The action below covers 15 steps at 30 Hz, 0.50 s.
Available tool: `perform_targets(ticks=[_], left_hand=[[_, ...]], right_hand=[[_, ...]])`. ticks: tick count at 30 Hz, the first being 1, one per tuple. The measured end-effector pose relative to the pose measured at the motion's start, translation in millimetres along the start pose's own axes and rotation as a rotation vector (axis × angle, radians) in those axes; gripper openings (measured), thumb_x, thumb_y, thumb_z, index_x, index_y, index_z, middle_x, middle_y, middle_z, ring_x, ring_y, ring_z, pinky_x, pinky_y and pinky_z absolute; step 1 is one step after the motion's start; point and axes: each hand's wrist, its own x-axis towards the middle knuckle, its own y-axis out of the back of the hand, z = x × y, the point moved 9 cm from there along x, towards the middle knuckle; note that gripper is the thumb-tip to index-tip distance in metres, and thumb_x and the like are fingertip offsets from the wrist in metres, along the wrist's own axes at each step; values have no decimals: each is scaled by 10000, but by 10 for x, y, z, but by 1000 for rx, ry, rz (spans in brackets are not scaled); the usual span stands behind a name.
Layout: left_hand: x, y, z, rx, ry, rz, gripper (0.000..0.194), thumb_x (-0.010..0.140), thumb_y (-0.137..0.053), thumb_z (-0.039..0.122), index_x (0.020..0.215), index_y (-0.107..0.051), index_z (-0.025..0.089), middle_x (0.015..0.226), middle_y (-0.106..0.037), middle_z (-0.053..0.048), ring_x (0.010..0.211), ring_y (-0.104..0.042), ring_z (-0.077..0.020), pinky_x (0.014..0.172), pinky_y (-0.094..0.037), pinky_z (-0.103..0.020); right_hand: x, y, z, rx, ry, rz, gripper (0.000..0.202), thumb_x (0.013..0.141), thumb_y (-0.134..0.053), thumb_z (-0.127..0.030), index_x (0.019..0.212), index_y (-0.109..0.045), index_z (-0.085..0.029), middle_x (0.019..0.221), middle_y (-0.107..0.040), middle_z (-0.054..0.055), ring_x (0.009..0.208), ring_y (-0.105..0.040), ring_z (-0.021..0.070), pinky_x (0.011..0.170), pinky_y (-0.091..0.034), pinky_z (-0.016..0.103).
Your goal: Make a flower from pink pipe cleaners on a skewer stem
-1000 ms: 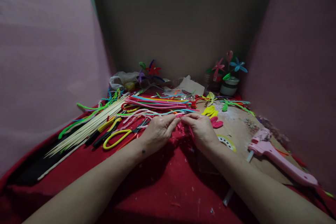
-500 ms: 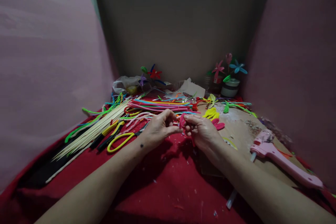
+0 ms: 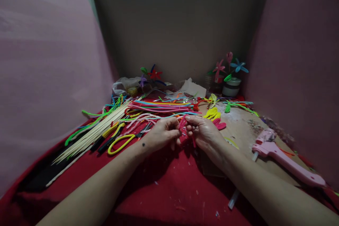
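Between my two hands is a looped pink pipe cleaner [image 3: 182, 123], with a loose end hanging below my right fingers. My right hand [image 3: 201, 129] is closed, pinching the loop at its upper right. My left hand [image 3: 165, 132] closes thumb and finger on the loop's left side. To the right of my right hand, pink pipe-cleaner petals [image 3: 219, 124] and yellow petals [image 3: 212, 113] lie on a cardboard sheet [image 3: 238, 123]. Yellow-handled scissors [image 3: 122, 144] rest left of my left hand, partly behind it.
A pink glue gun [image 3: 280, 159] lies at the right on the cardboard. Bamboo sticks [image 3: 97, 127] and pliers [image 3: 112, 137] lie to the left. Behind my hands are bundled pipe cleaners [image 3: 164, 107]. Finished flowers [image 3: 239, 65] stand in a jar [image 3: 231, 87] at the back right.
My left thumb and finger have come together on the pink pipe cleaner, where they were apart before. The loop looks more open, and its hanging end shows more. My right hand stays nearly in place.
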Motion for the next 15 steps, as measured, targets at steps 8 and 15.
perform_targets(ticks=[8,15], left_hand=[[-27,56,52,-96,-31,14,221,753,-574,350,850,-498,167,560,-558,35,432,-567,-116,380,-459,-213],[-2,91,-23,-219,8,1,197,720,-617,314,753,-528,141,579,-564,20,421,-544,-92,334,-415,-170]], right_hand=[[-19,-35,-77,-86,101,-44,98,551,-684,-171,571,-603,-119,440,-530,-29,372,-423,55,340,-316,169],[-12,-41,-38,-91,72,-55,121,544,-706,-191,591,-617,-124,503,-573,-10,415,-458,70,386,-338,192]])
